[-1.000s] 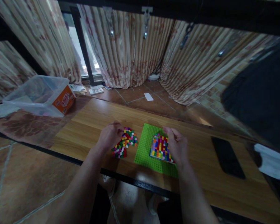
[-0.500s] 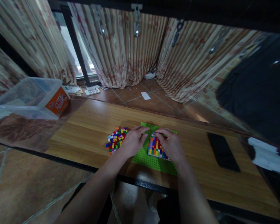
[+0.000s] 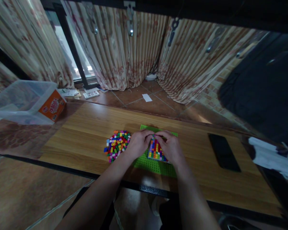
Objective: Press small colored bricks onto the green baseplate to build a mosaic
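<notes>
A green studded baseplate lies on the wooden table, carrying a flat panel of small multicoloured building bricks. My left hand is at the panel's far left corner, thumb and fingers pinched together. From the right, my right hand reaches over the panel, its fingertips also pinched at that corner and covering part of the bricks. A tiny coloured building brick shows between the meeting fingertips. What the left fingertips grip is hidden. Left of the baseplate lies a loose pile of building bricks.
A black phone lies on the right of the wooden table. A clear plastic box with an orange label stands at the far left. White crumpled material lies past the right end. Curtains hang behind.
My left hand has moved right to the panel's far corner, its fingers closing from apart to a pinch. My right hand has shifted left to meet it. The view has shifted slightly.
</notes>
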{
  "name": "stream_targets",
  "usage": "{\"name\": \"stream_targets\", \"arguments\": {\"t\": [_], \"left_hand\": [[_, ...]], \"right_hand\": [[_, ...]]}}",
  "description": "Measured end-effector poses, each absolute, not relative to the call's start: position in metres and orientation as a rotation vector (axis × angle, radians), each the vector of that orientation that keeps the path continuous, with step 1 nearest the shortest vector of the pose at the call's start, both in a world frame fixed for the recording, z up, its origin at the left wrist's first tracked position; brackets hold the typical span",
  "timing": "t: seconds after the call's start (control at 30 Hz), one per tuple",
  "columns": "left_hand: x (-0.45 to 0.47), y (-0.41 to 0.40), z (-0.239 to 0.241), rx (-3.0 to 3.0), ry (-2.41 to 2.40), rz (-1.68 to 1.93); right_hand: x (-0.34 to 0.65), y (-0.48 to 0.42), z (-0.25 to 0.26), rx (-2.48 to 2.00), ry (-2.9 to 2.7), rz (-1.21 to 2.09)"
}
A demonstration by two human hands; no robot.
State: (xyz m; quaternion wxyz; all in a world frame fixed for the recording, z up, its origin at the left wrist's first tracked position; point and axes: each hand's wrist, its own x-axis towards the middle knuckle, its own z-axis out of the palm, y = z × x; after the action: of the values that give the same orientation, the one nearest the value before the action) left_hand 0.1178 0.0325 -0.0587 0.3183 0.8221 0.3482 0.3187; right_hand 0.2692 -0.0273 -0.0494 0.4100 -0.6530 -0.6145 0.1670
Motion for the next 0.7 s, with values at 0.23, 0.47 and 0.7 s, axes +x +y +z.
{"name": "stream_targets", "arguments": {"t": [0.23, 0.47, 0.7], "left_hand": [[0.123, 0.031, -0.057, 2.175, 0.975, 0.843], [0.125, 0.025, -0.058, 2.126, 1.051, 0.898], [0.127, 0.023, -0.061, 2.084, 1.08, 0.916]], "right_hand": [[0.269, -0.027, -0.052, -1.628, -1.517, 0.435], [0.268, -0.026, -0.054, -1.606, -1.44, 0.483], [0.268, -0.026, -0.054, -1.597, -1.439, 0.496]]}}
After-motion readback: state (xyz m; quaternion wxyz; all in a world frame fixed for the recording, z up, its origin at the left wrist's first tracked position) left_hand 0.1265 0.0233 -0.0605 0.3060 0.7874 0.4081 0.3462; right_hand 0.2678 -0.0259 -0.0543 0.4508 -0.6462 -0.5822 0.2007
